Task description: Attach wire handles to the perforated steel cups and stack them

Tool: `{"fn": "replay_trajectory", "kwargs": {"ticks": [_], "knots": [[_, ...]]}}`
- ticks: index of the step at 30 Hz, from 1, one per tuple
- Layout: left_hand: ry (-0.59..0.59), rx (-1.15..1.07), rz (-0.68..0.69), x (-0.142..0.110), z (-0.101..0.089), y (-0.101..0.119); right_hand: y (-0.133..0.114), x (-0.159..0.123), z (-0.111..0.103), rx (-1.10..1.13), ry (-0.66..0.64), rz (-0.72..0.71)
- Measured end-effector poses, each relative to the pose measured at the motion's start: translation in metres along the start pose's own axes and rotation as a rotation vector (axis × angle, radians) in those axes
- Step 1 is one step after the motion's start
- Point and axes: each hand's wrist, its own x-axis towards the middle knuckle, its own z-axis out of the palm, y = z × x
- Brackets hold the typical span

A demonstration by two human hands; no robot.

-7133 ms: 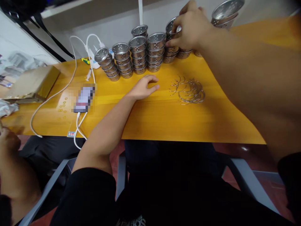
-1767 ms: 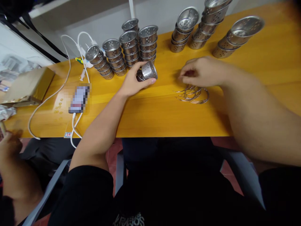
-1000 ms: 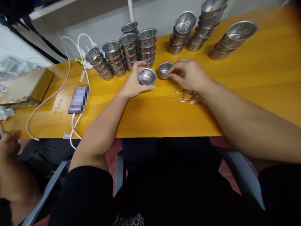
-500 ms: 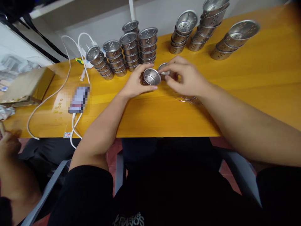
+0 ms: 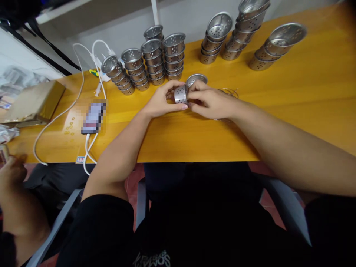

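A small perforated metal cup (image 5: 180, 94) is tipped on its side, its mouth turned right. My left hand (image 5: 162, 99) is closed round it, thumb below and fingers above and behind. At the rim, the fingers of my right hand (image 5: 207, 100) are bent and closed on the cup's mouth edge; their tips are partly hidden. Just behind both hands stands another perforated cup (image 5: 197, 79), its lower part covered by my right hand. Thin metal wire loops (image 5: 230, 92) lie on the table beside and under my right wrist.
Stacks of perforated cups stand along the back, some left of centre (image 5: 153, 61), others to the right (image 5: 213, 44). A phone (image 5: 94, 116) with white cables lies at left, near small yellow rings (image 5: 69, 126) and a cardboard box (image 5: 33, 104). A co-worker's hand (image 5: 12, 170) shows at far left.
The cup in my left hand has turned from facing up towards me to lying sideways, mouth right. My right hand has moved left and down, from the cup behind to the held cup's rim.
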Motion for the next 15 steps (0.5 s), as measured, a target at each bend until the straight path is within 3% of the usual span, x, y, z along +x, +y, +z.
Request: {"fn": "replay_trajectory", "kwargs": {"ticks": [8,15], "knots": [[0.023,0.089,0.059,-0.001,-0.007,-0.008,0.006,0.002,-0.011,0.091,0.088,0.021],[0.025,0.125,0.064,-0.001,-0.006,0.001,-0.002,0.004,-0.015,0.145,0.04,0.062]]}}
